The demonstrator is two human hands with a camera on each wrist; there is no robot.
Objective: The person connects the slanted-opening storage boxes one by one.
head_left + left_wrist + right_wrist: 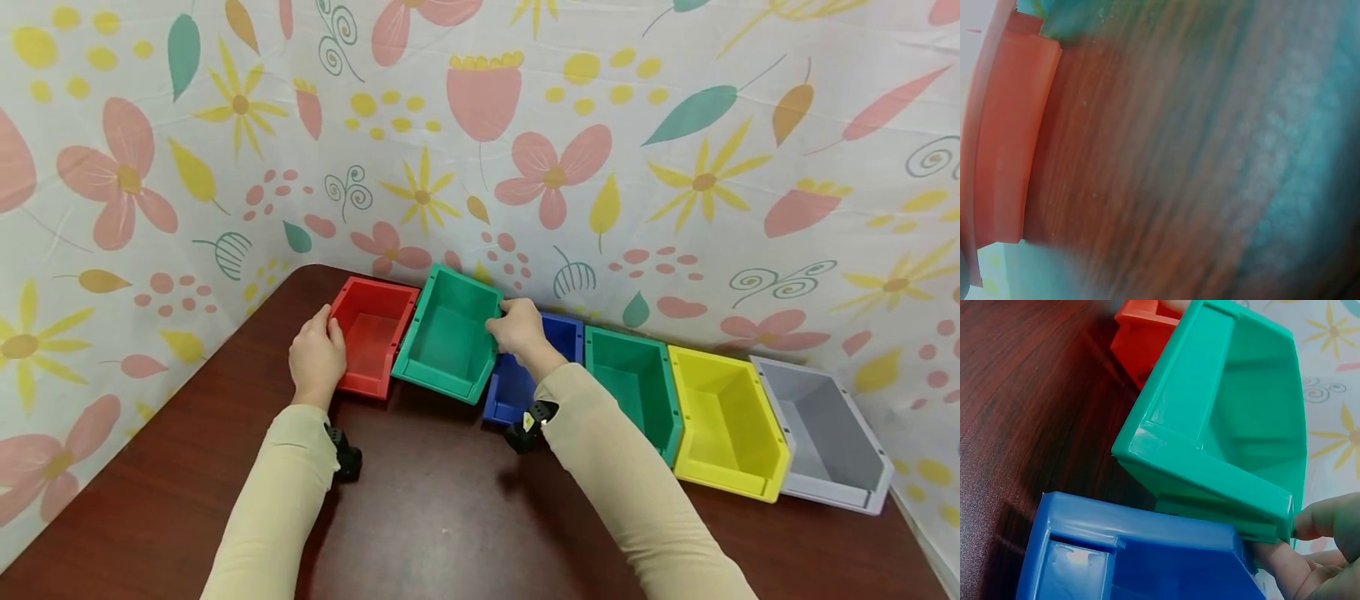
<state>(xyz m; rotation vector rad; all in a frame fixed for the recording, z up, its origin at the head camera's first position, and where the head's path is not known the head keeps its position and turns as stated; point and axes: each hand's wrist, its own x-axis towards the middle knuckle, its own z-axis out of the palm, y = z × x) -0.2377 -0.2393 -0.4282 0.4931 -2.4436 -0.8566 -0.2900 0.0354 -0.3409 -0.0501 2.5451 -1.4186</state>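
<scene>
Head view: from my remote seat, I have the left hand (pixel 318 360) at the left wall of the red bin (pixel 367 335), its fingers touching the side; I can't tell whether they are clamped on it. The right hand (pixel 522 333) has its fingers pinched on the right edge of the green bin (pixel 450 343), which is tilted between the red bin and the blue bin (pixel 517 390). Further right along the surface (pixel 420 517) I see a second green bin (pixel 626 379), a yellow bin (pixel 723 417) and a grey bin (pixel 832 429).

Left wrist view: I get the red bin's side at the left edge and blurred wood grain; the fingers' hold is not shown.

Right wrist view: I see thumb and fingers clamped on the green bin's rim, just beside the blue bin.
</scene>
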